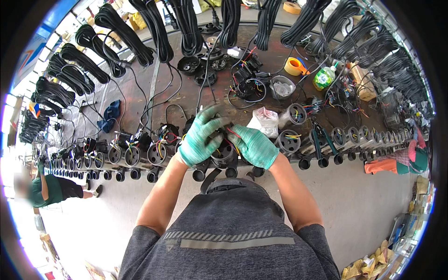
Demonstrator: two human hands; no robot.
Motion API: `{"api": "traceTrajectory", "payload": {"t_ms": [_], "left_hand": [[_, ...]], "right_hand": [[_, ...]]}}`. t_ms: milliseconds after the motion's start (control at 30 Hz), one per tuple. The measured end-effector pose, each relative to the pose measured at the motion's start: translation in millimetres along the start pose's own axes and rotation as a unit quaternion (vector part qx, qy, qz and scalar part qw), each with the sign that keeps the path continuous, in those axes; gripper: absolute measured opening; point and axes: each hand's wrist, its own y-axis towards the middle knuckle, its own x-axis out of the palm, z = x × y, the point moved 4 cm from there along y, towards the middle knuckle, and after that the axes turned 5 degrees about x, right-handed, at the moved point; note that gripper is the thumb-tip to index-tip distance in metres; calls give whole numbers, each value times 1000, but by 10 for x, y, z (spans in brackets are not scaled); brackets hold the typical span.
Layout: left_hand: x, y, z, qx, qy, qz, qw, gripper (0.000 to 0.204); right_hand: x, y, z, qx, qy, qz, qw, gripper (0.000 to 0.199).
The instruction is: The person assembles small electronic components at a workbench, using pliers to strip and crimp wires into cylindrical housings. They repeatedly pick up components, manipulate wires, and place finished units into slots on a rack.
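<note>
Both my hands wear green knit gloves and meet over a grey cylindrical motor housing (pixel 224 156) at the table's near edge. My right hand (pixel 255 147) is closed, its thumb and fingers pinching a red wire (pixel 234 133) just above the housing. Curled inward, my left hand (pixel 201 137) has its fingers close to the same wires; the fingertips are slightly blurred and what they hold is hidden. A yellow wire (pixel 237 150) shows beside the right fingers. To the right stands another open housing (pixel 288 142) with coloured wires inside.
Bundled black cables (pixel 190 28) hang along the far side. A white plastic bag (pixel 264 122), green-handled pliers (pixel 322 140), a tub (pixel 282 87), orange tape (pixel 294 66) and a green bottle (pixel 324 77) lie rightward. Other people work at far left (pixel 51 189) and far right (pixel 401 161).
</note>
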Motion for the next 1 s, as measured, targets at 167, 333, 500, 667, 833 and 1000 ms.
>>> {"api": "traceTrajectory", "payload": {"t_ms": [167,333,500,667,833,1000], "left_hand": [[46,-134,-172,12,80,-42,996,35],[100,-314,-245,-92,-1,93,991,22],[159,-190,-291,-37,-18,31,999,20],[301,-278,-431,-103,41,43,993,18],[344,-219,-391,-125,58,64,988,19],[373,-167,-352,-122,75,54,988,22]], "right_hand": [[114,113,-104,-39,-29,-42,998,27],[145,192,285,69,59,9,996,27],[185,252,726,164,-14,95,982,24],[-31,56,62,-37,-209,337,917,21],[54,-236,-164,-105,-248,226,936,27],[230,-175,282,-95,-324,170,926,29]]}}
